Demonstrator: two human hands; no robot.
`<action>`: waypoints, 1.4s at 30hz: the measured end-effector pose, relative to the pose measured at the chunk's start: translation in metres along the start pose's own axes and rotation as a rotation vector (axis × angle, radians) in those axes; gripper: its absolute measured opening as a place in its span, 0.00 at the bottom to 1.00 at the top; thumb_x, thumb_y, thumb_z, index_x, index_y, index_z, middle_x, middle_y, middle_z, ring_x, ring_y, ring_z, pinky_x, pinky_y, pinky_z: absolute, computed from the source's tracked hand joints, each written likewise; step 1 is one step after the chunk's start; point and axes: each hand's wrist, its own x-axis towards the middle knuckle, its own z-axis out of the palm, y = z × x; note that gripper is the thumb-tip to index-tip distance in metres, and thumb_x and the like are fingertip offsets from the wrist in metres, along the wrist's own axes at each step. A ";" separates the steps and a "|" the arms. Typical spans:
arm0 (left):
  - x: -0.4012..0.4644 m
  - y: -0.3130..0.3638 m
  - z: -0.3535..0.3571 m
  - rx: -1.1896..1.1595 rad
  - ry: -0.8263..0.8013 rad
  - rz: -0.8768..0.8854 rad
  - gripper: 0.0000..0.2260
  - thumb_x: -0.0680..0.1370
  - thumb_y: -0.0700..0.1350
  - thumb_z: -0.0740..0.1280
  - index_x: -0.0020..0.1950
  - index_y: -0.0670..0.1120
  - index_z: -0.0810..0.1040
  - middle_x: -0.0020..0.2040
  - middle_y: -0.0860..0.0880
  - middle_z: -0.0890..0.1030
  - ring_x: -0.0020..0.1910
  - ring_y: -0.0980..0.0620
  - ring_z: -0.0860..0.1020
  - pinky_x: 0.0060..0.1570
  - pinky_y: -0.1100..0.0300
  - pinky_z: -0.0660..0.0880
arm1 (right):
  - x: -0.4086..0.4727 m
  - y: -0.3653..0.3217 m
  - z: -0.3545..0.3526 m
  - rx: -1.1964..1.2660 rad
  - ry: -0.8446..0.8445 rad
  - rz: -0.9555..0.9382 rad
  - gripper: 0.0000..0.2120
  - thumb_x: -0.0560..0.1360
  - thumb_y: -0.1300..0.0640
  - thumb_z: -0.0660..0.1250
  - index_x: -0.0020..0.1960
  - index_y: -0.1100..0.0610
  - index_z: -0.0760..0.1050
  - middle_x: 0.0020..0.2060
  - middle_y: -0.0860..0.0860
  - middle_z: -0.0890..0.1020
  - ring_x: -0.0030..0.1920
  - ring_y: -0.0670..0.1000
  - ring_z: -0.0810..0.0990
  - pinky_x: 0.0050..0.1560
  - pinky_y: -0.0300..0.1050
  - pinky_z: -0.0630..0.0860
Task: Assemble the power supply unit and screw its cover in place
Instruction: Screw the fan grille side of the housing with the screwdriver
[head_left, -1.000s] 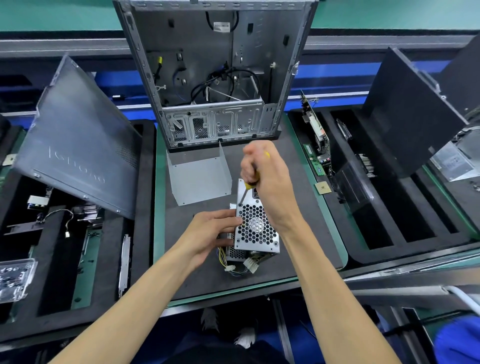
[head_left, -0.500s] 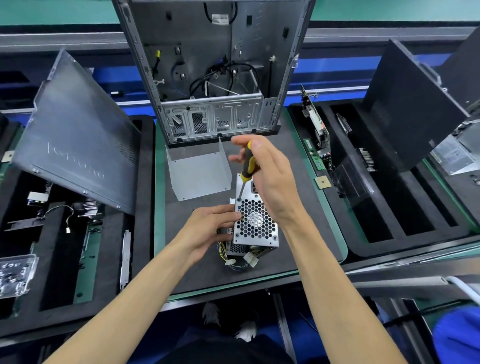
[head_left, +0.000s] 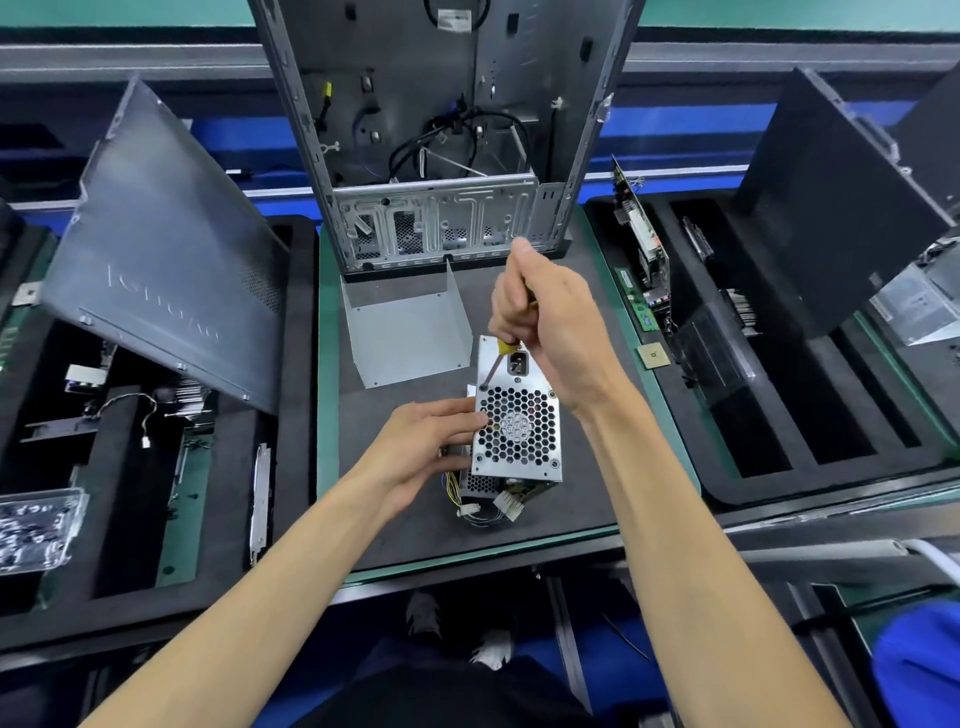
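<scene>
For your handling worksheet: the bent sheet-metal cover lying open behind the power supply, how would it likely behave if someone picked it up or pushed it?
The bent sheet-metal cover looks thin, so probably light for its size. Its upright side flange suggests it would stay fairly stiff, though the flat panel might flex slightly. Lying flat on the dark mat, a push would likely slide it rather than tip or roll it.

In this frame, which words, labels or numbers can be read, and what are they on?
"lenovo": raised lettering on the grey side panel, seen turned, only roughly legible.
White label inside the computer case: too small to read.
Chip marking: unreadable.
Power supply unit: no legible text.
</scene>
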 end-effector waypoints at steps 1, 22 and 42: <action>0.000 0.000 0.000 -0.004 0.005 0.002 0.08 0.77 0.38 0.72 0.55 0.45 0.85 0.51 0.44 0.87 0.46 0.53 0.86 0.37 0.62 0.80 | -0.003 0.002 0.003 -0.034 0.015 -0.011 0.22 0.85 0.49 0.56 0.33 0.53 0.65 0.27 0.47 0.62 0.29 0.49 0.60 0.35 0.44 0.61; 0.022 -0.010 -0.064 0.295 0.360 0.169 0.04 0.80 0.39 0.69 0.50 0.44 0.84 0.48 0.40 0.86 0.41 0.50 0.86 0.43 0.55 0.84 | 0.002 0.026 -0.008 0.833 0.258 -0.002 0.18 0.85 0.53 0.60 0.37 0.53 0.64 0.24 0.45 0.59 0.24 0.44 0.58 0.25 0.38 0.59; 0.070 -0.027 -0.094 1.165 0.542 0.297 0.05 0.75 0.40 0.68 0.44 0.49 0.81 0.41 0.54 0.81 0.43 0.49 0.80 0.42 0.57 0.71 | -0.001 0.057 -0.019 0.991 0.358 0.097 0.20 0.84 0.50 0.62 0.36 0.53 0.63 0.26 0.46 0.59 0.26 0.45 0.58 0.29 0.38 0.61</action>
